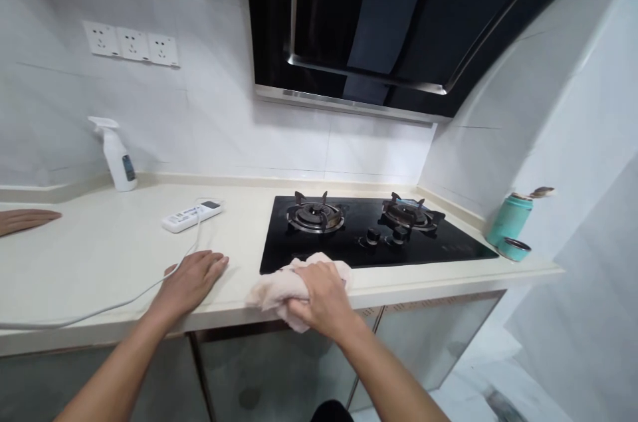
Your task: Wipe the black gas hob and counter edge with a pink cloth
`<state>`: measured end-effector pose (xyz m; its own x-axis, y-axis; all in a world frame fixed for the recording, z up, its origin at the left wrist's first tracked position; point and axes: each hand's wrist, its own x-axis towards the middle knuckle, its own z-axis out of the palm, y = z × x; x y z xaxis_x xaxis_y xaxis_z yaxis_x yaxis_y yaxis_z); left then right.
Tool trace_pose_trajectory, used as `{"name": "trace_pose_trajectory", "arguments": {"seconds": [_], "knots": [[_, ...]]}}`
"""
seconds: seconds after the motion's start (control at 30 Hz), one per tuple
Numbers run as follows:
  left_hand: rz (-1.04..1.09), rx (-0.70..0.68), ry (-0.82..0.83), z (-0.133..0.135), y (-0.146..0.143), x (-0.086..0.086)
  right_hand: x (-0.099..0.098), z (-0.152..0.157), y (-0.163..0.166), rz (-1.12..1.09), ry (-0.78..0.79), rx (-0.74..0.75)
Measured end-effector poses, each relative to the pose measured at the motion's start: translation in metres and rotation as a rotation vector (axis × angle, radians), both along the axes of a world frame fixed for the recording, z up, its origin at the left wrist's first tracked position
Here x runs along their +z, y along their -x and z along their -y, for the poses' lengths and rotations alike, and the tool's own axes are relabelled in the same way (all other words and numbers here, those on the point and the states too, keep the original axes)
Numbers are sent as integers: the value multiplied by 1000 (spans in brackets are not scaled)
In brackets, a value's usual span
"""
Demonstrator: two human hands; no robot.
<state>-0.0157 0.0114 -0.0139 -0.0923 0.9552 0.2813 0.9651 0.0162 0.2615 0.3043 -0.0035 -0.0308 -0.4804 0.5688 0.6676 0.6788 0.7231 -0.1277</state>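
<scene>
My right hand (pixel 319 296) is closed on a crumpled pale pink cloth (pixel 279 286), pressing it on the cream countertop (pixel 124 242) at the front left corner of the black glass gas hob (pixel 369 232). My left hand (pixel 192 276) lies flat with its fingers spread on the counter near the front edge, beside a white cable (pixel 100 306). The hob has two burners and two knobs.
A white power strip (pixel 192 214) lies left of the hob. A white spray bottle (pixel 117 156) stands by the wall. Another person's hand (pixel 24 219) rests at the far left edge. A teal canister (pixel 508 219) and its lid (pixel 514 249) sit right of the hob. A black range hood (pixel 389 23) hangs above.
</scene>
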Motion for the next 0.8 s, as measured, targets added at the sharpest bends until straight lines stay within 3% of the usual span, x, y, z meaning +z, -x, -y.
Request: {"name": "trace_pose_trajectory", "arguments": {"seconds": [0.2, 0.43, 0.6, 0.7, 0.8], "knots": [[-26, 10, 41, -1, -2, 3, -2, -13, -88, -103, 42, -120], [-23, 4, 60, 3, -7, 9, -2, -24, -171, -61, 135, -403], [-13, 11, 33, 5, -10, 9, 2, -33, -245, 77, 216, -738], [2, 16, 39, 5, -11, 9, 17, -38, -285, 142, 383, -993], [3, 13, 37, 6, -12, 10, 36, -46, -310, 74, 519, -1141]]}}
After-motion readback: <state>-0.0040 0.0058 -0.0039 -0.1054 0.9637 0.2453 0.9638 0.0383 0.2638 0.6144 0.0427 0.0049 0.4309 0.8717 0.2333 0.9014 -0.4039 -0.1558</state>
